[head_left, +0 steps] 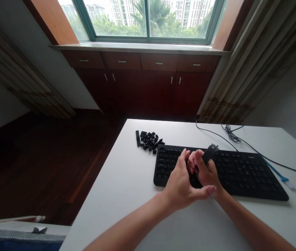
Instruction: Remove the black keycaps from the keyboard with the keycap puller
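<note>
A black keyboard (244, 174) lies across the white table, with key spaces at its left end showing without caps. My right hand (207, 172) is closed around a black keycap puller (211, 152), whose pronged end sticks up above the fist. Beside it, my left hand (180, 181) is over the left half of the keyboard, thumb stretched out to the right and fingers extended forward. Its fingertips are close to the right hand's curled fingers; whether they touch is unclear. Loose black keycaps (150, 141) lie in a pile just beyond the keyboard's left corner.
A blue-handled brush (277, 171) lies at the keyboard's right end, partly under it. The black cable (231, 134) is bundled behind the keyboard and trails right. The white table (116, 195) ends at the left above a dark wooden floor. Red-brown cabinets (158, 90) stand under the window.
</note>
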The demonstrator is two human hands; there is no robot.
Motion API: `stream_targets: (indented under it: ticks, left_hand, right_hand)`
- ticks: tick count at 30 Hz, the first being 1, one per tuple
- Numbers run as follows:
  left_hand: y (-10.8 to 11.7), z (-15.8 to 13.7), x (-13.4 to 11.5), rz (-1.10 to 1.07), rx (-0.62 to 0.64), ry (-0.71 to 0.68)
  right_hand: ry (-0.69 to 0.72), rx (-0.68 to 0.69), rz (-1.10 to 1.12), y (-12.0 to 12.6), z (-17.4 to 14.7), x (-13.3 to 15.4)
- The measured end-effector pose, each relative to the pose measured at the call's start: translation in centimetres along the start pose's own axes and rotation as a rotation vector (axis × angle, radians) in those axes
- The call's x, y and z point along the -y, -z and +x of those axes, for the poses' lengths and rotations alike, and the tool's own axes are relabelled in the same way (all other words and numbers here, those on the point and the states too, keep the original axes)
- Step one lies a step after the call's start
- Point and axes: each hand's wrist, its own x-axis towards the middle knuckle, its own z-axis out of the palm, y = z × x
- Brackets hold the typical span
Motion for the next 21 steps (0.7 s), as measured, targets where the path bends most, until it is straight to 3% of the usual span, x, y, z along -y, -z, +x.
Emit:
stream_targets:
  ticks: [4, 10, 16, 21]
  left_hand:
    - [-0.9, 0.9, -0.7, 0.042, -0.044, -0.034]
    - [-3.0, 0.6, -0.1, 0.202, -0.207, -0.124]
    - [-3.4, 0.3, 0.4, 0.318, -0.154, -0.248]
    - [-3.5, 0.5, 0.4, 0.292, -0.133, -0.202]
  right_hand:
    - [-0.023, -0.032, -0.097, -0.3, -0.1, -0.7]
    - [0.040, -0.043, -0.208, -1.0, -0.4, -0.6]
    - [0.081, -0.178, -0.134, -0.6, -1.1, -0.9]
    - [0.109, -0.183, -0.123, -0.7, -0.7, -0.4]
